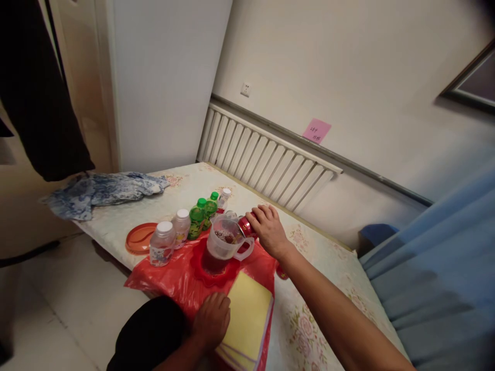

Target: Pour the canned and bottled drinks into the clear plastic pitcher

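Note:
My right hand (269, 229) is wrapped round a red drink can (246, 226), tilted with its top at the rim of a clear plastic pitcher (221, 252). Dark reddish-brown liquid with bubbles fills part of the pitcher, which stands in a red scallop-edged dish (209, 278). Beside the left edge of a stack of yellow paper (247, 314), my left hand (212, 318) rests palm down with its fingers loosely bent, holding nothing visible. Under the dish and paper lies a red plastic sheet (174, 281).
White-capped clear jars (161, 247) and green-capped bottles (197, 219) line up left of the pitcher. An orange lid (139, 238) lies behind the jars. Blue-white cloth (112, 193) covers the far left corner of the floral-covered bed (305, 319). A radiator (263, 154) borders the back.

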`<state>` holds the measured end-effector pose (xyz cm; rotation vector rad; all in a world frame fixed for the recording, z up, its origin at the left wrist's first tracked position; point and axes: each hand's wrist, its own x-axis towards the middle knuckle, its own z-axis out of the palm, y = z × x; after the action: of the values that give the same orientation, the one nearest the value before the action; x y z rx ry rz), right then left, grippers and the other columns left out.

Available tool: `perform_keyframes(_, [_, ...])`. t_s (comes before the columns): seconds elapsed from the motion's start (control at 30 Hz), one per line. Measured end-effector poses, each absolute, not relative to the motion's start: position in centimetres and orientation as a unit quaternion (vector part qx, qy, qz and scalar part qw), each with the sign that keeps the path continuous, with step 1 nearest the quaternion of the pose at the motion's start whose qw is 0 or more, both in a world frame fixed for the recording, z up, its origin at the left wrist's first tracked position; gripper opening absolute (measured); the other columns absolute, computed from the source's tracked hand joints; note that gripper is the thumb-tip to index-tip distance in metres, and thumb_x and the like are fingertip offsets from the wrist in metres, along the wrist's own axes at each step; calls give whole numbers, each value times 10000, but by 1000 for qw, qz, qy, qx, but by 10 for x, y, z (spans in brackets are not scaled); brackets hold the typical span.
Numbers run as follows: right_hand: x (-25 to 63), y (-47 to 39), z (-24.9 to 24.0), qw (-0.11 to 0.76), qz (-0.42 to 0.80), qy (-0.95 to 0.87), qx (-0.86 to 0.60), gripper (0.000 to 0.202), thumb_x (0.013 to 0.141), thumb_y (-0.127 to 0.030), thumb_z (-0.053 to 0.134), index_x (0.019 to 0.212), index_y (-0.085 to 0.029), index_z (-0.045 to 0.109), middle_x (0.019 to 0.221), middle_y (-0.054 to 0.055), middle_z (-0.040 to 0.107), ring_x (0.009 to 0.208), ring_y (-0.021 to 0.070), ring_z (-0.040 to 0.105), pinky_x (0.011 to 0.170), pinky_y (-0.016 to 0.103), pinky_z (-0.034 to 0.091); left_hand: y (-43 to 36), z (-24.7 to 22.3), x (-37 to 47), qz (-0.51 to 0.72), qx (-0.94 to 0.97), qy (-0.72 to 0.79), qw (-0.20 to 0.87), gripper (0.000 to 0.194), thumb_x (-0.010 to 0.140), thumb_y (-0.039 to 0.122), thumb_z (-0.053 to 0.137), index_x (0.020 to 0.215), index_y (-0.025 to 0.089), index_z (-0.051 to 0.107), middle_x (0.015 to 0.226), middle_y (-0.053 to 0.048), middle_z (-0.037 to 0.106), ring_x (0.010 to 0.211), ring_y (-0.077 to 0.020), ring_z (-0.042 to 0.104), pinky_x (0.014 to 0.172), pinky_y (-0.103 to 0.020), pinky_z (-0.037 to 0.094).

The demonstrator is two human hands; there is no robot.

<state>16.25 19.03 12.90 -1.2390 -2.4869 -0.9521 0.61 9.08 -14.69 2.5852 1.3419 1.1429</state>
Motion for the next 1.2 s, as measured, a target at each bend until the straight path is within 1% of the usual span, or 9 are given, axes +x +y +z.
perform_keyframes(0.2, [162,190,130,86,-336,-840,-417,341,976,-187,433,1296,-228,544,1274,120,575,1240,292,414,1079,524,262,92,-150,7,357,828,432,6,184,861,113,436,876,191,602,835,-67,606,819,-239,533,793,-404,444])
perform_keyframes(0.33, [162,190,130,83,-335,-841,-417,342,973,-187,441,1296,-217,548,1273,132,573,1242,298,410,1079,535,263,92,-151,7,352,830,433,7,184,864,113,434,879,189,601,841,-66,608,827,-240,536,800,-408,442])
perform_keyframes(0.57, [161,190,132,68,-349,-839,-413,344,971,-194,447,1302,-198,540,1272,140,574,1236,295,414,1072,530,276,91,-152,7,370,822,433,-4,195,875,115,422,891,189,602,869,-67,619,848,-235,542,821,-402,437])
perform_keyframes(0.87, [160,189,133,61,-355,-839,-407,341,977,-201,437,1303,-196,536,1270,134,575,1243,295,413,1078,523,274,91,-148,7,359,827,432,2,192,874,116,424,861,187,602,832,-65,606,820,-238,535,792,-397,438])
perform_keyframes(1.2, [158,188,134,60,-349,-840,-411,340,976,-196,438,1302,-207,537,1282,129,569,1259,297,404,1081,531,269,92,-151,8,363,826,431,-11,195,881,126,420,873,183,606,846,-68,619,833,-244,535,814,-407,433])
